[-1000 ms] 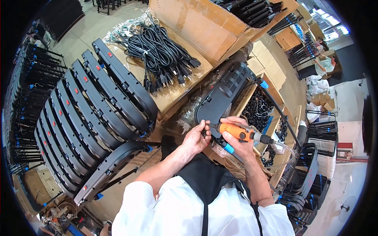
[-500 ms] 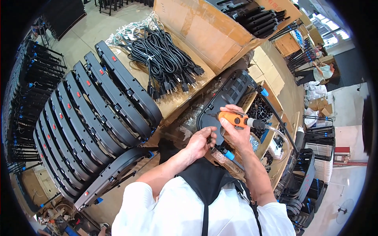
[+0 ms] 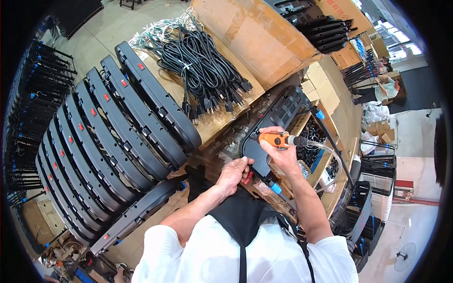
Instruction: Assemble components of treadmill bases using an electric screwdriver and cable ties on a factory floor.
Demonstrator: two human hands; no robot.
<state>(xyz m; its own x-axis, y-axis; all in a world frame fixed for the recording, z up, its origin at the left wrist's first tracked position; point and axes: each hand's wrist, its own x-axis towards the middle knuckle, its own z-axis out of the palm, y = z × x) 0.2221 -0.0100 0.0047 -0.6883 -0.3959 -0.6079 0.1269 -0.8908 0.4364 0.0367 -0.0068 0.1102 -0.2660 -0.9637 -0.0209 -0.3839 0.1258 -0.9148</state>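
Note:
My right hand [image 3: 279, 153] is wrapped round an orange air screwdriver [image 3: 275, 138], which has a clear hose at its rear. Its tip points left, over a black plastic housing [image 3: 257, 153] lying at a slant before me. My left hand [image 3: 232, 177] is closed at the housing's near left corner, thumb and fingers pinched together. Beside those fingertips shows a small red part [image 3: 247, 178]; whether they grip it or the housing's edge I cannot make out. A blue-ended tube [image 3: 276, 187] runs beneath the housing.
Black housings with red switches [image 3: 108, 137] stand in a row at left. Bundled black power cords [image 3: 203, 70] lie on cardboard, near a large carton [image 3: 255, 37]. Right of the housing is a wooden bin [image 3: 325, 127] of small black parts. Another person [image 3: 382, 89] stands far right.
My left hand has shifted slightly left, and a red part now shows by its fingers. The screwdriver has moved slightly left over the housing. The whole view has shifted a little.

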